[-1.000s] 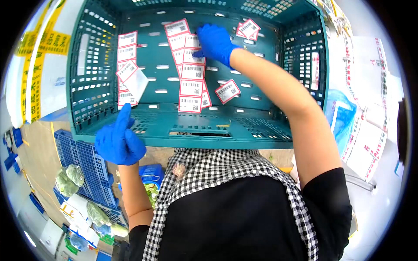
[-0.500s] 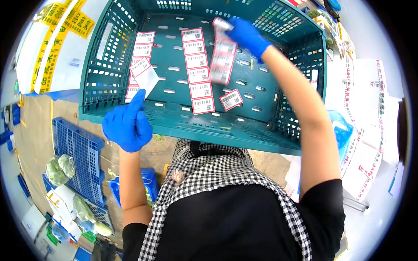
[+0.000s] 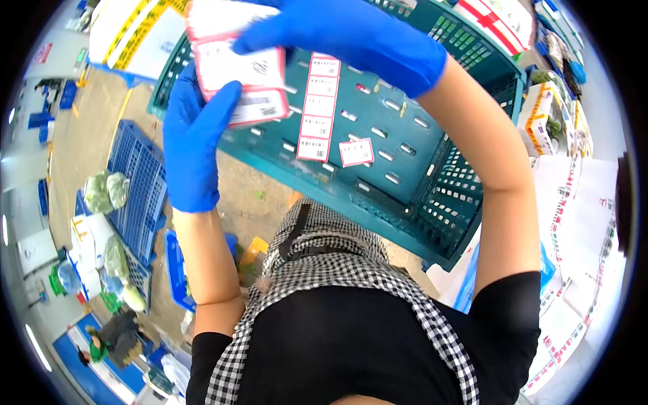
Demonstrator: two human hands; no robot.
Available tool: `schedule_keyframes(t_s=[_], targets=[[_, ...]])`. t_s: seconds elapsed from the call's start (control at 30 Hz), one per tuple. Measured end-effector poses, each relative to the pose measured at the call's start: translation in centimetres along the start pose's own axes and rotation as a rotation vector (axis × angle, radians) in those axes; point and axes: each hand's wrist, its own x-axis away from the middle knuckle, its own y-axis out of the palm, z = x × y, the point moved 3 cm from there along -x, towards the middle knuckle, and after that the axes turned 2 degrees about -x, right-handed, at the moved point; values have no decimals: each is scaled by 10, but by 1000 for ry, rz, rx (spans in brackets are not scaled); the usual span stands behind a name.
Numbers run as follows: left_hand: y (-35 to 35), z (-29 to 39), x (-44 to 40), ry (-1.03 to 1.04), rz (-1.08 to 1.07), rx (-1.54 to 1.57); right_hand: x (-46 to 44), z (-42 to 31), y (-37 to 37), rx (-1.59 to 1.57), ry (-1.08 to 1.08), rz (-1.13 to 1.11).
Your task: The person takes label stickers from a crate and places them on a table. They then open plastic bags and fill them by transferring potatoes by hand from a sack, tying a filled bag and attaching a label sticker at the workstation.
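Note:
A strip of red-bordered white barcode labels [image 3: 233, 64] is held up close to the camera, above the left part of a green plastic crate [image 3: 378, 216]. My left hand [image 3: 192, 138], in a blue glove, grips the strip's lower left edge with the thumb in front. The gloved right hand [image 3: 331, 37] pinches the same strip from the upper right, its fingers partly cut off by the top edge. On the crate floor lie another label strip [image 3: 315, 118] and a single loose label [image 3: 356, 152]. The crate's left end is largely hidden behind my hands.
A white box with yellow tape [image 3: 135, 30] stands beyond the crate's left end. Below, to the left, are a blue pallet [image 3: 138, 182], bagged vegetables [image 3: 106, 191] and a blue basket [image 3: 177, 270]. White cartons [image 3: 584, 223] are on the right.
My right hand has swung left with the label strip, and my left hand has risen and closed on it. The view has shifted, and the crate now sits tilted in it.

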Motion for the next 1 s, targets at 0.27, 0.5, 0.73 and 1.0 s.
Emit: schedule_keyframes(t_s=[0.27, 0.5, 0.73, 1.0], targets=[[-88, -22, 85, -243, 290, 31, -71, 19, 85, 225, -374, 136], [-152, -42, 174, -371, 331, 167, -80, 8, 174, 215, -207, -162], [-235, -48, 285, -357, 411, 212, -80, 5, 316, -142, -103, -231], [-280, -49, 373, -410, 487, 350, -82, -14, 439, -180, -35, -425]])
